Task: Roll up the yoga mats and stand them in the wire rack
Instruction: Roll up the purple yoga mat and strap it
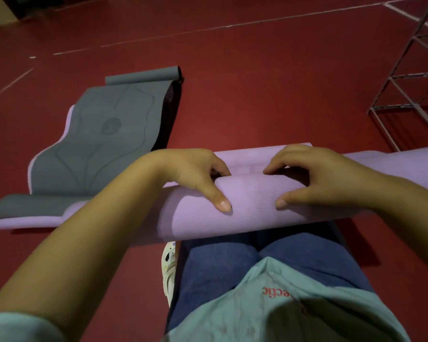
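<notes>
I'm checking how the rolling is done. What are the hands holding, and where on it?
Both the left hand and right hand grip the purple mat roll near its middle, fingers curled over the top, thumbs on the near side.

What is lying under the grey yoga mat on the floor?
A lilac mat shows along the grey mat's left and near edges, and something dark on its right. The rest is covered.

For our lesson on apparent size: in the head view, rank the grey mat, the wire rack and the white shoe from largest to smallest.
1. grey mat
2. wire rack, cut off by the frame, so its rank is unsure
3. white shoe, mostly hidden
</notes>
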`<move>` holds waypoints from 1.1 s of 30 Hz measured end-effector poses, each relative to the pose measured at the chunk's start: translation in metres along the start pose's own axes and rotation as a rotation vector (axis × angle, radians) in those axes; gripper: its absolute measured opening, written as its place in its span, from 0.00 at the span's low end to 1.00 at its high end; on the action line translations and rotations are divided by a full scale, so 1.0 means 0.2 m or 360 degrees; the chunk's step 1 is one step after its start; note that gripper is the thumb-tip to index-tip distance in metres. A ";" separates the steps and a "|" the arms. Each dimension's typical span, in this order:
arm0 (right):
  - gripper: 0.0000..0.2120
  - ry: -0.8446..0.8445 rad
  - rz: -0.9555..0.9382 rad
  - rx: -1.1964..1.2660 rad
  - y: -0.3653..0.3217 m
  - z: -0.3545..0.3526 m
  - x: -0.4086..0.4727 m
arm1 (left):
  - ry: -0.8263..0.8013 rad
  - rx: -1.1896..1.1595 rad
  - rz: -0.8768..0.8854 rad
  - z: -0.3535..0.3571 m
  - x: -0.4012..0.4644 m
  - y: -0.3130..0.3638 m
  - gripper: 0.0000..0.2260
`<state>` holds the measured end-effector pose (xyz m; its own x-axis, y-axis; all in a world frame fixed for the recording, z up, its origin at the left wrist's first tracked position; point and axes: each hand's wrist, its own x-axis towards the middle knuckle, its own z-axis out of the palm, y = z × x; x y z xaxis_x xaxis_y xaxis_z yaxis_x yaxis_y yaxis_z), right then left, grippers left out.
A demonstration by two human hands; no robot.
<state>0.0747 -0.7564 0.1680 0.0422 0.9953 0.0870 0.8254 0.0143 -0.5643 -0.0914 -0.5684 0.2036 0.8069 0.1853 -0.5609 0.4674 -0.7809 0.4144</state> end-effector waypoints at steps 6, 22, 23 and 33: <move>0.22 0.0046 0.0165 0.0272 0.03 0.00 0.02 | 0.0107 0.0165 -0.0040 0.01 -0.02 0.02 0.31; 0.12 0.0326 0.0105 0.0042 0.05 -0.03 0.10 | 0.0802 0.0326 0.0094 0.11 -0.12 -0.01 0.30; 0.10 0.0429 -0.0012 -0.0070 0.04 0.00 0.08 | 0.0783 0.0267 0.0095 0.10 -0.11 -0.01 0.29; 0.15 0.0479 0.0001 0.0003 0.07 0.06 0.01 | 0.0610 0.0079 0.0040 0.01 -0.04 -0.03 0.22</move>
<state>0.0805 -0.7523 0.1500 0.2078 0.9223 0.3260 0.8243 0.0144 -0.5660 -0.1008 -0.5654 0.2045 0.8987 0.3678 -0.2386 0.4353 -0.8142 0.3841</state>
